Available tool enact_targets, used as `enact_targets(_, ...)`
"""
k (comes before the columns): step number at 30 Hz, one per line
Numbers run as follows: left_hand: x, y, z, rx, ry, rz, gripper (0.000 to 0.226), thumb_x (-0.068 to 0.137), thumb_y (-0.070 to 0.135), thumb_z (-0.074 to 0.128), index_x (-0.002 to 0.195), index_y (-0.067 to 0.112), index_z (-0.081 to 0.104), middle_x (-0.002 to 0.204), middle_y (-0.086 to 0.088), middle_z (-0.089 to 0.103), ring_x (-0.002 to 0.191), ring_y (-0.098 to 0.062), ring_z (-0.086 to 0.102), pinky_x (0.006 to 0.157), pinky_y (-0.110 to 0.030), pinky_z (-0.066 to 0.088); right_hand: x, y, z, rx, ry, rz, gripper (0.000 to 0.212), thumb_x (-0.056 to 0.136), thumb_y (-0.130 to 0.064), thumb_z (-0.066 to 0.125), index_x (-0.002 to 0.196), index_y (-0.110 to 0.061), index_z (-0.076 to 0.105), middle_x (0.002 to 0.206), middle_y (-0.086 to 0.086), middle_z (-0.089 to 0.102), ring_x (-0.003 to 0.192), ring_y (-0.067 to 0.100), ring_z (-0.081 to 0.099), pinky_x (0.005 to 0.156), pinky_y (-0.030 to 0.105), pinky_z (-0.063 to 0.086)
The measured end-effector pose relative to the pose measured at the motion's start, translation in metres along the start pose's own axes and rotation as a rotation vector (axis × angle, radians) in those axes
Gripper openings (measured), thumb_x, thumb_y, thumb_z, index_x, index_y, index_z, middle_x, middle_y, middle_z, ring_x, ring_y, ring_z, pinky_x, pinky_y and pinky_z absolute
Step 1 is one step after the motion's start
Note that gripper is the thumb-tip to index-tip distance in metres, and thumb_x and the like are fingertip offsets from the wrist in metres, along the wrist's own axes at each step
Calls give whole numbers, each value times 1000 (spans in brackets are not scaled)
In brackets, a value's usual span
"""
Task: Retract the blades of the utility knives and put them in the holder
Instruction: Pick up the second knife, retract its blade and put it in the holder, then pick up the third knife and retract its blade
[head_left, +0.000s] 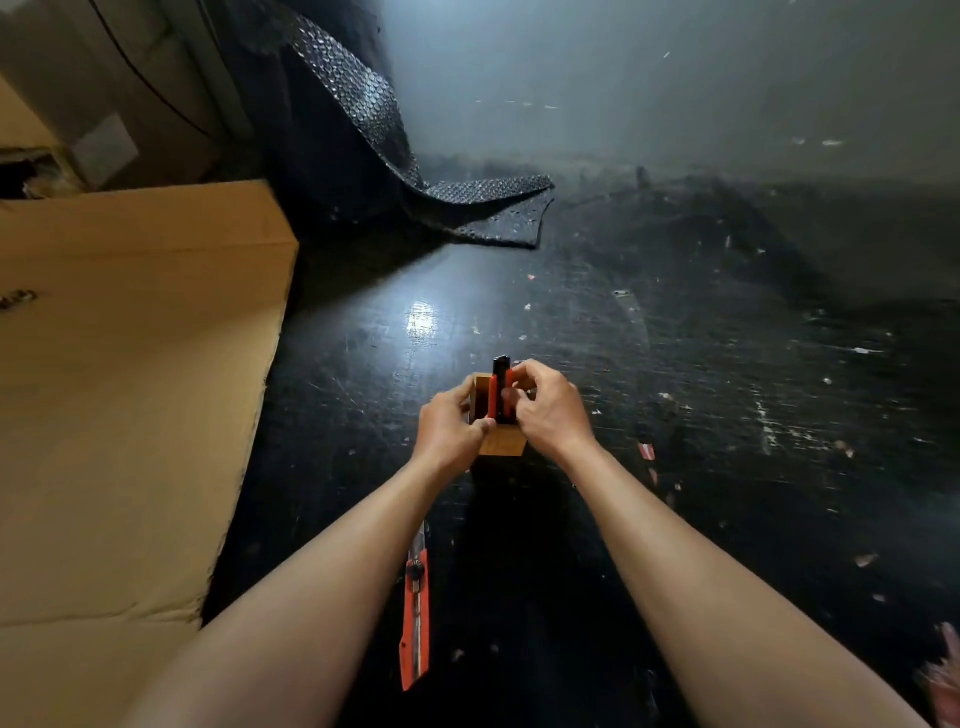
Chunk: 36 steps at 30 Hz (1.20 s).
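- Holder (501, 441) — small wooden box, open at the top, standing on the dark scuffed floor (675, 364); taken here as the landmark for every entry below.
- Upright knife (500, 395) — red and black utility knife standing on end inside the holder, its black end cap rising above the rim. Whether its blade is fully drawn in cannot be told; both hands crowd it.
- Left hand (449, 428) — at the holder's left wall, fingers curled against the box and thumb near the front rim, apparently steadying it.
- Right hand (548, 408) — at the holder's right side, thumb and fingertips pinched together on the upright knife's body.
- Second knife (415, 608) — red utility knife lying flat on the floor, well on the near side of the holder, between the forearms. A strip of bare blade shows past its far end, so it looks not yet retracted.
- Cardboard sheet (130, 389) — large, flat, to the left of the holder.
- Bubble wrap (467, 202) — dark sheet draped well beyond the holder.
- Progress, judged — one knife is going into the holder; the second remains to be retracted and stowed. Roughly half done.
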<state>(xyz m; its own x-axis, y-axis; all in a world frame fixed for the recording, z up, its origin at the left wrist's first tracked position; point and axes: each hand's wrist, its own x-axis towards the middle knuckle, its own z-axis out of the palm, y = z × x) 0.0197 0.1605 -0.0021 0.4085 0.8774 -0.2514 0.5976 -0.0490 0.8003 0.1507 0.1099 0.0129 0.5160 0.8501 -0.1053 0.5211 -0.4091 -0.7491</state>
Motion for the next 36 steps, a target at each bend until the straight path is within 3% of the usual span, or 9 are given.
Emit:
enact_targets(7,4,-8,-1,-50,-19,-13,71,84,11,81,148,24,54,142,-2,65,133,-22,58,110,-37,47,2,-1,17,-18,-17,41,18,96,-15,57,102,-22,72,102,5,76,94,24,70,76,32,53)
enact_targets(15,-2,-8,-3,-69,-11,-2,63,84,16,83,143,22,60,139,-2,67,130,-22,61,109,-40,47,-8,-6,9,5,56,19,32,97,-17,60,127,-11,67,121,10,73,111,27,68,97,43,55)
enact_targets(23,-29,-11,-23,3,51,-7,68,82,13,84,144,7,55,141,-12,64,125,-25,65,103,-37,52,-42,-21,0,-113,43,-97,20,94,-22,63,111,-17,72,106,3,76,96,20,70,84,37,58)
enact_targets(27,-65,-35,-38,92,63,18,58,84,18,82,138,11,62,133,-7,70,120,-19,67,103,-30,51,-74,-24,16,-114,-47,-76,21,94,-24,62,112,-17,72,104,1,75,96,18,69,84,34,56)
enact_targets(30,-93,-64,-44,126,59,-20,46,85,17,78,130,13,69,122,-4,75,105,-8,67,91,-16,47,-103,-16,41,-130,-127,-36,22,94,-24,63,115,-18,70,109,1,74,99,17,69,86,34,56)
enact_targets(36,-129,-113,-41,160,-31,-223,39,81,25,81,117,13,73,111,-2,75,92,-8,63,78,-18,45,-148,-1,84,-242,-449,164,32,93,-24,66,124,-20,65,115,2,71,102,17,68,87,36,57)
